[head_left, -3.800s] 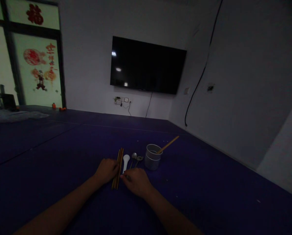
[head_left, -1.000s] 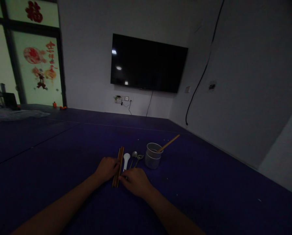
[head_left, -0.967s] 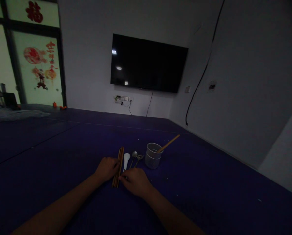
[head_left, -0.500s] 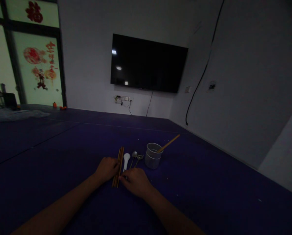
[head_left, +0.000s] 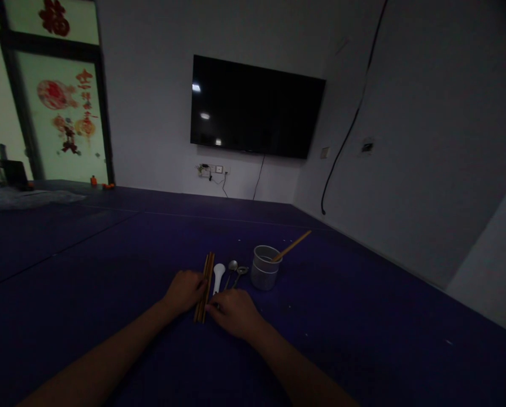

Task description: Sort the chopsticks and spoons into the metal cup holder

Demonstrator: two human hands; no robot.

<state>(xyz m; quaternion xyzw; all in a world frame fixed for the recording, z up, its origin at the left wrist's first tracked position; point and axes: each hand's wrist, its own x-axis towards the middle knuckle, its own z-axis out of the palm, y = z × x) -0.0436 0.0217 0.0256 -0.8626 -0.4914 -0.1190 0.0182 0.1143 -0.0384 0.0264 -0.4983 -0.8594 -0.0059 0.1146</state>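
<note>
A small bundle of wooden chopsticks (head_left: 203, 302) lies lengthwise on the dark blue surface. My left hand (head_left: 186, 291) is closed at the bundle's left side, thumb and fingertips against the sticks. From the right, my right hand (head_left: 238, 314) comes in with curled fingers, its fingertips at the sticks' right edge; whether it pinches anything is hidden. A white spoon (head_left: 218, 273) lies just right of the chopsticks. Beside it are a metal spoon (head_left: 233, 265) and a small metal strainer-like spoon (head_left: 241, 271), their handle ends hidden by my right hand.
Right of the spoons stands a grey metal cup (head_left: 264, 275), with one wooden stick (head_left: 293, 245) leaning out to the right. Clear plastic wrapping (head_left: 28, 198) and small orange objects (head_left: 94, 181) lie at the far left. A television (head_left: 257, 107) hangs on the wall; a black cable (head_left: 341, 147) hangs further right.
Since the earliest frame, my right hand's fingers have shifted slightly to the left against the chopsticks. The chopsticks' lower ends look more closely gathered. Otherwise only the view has moved slightly.
</note>
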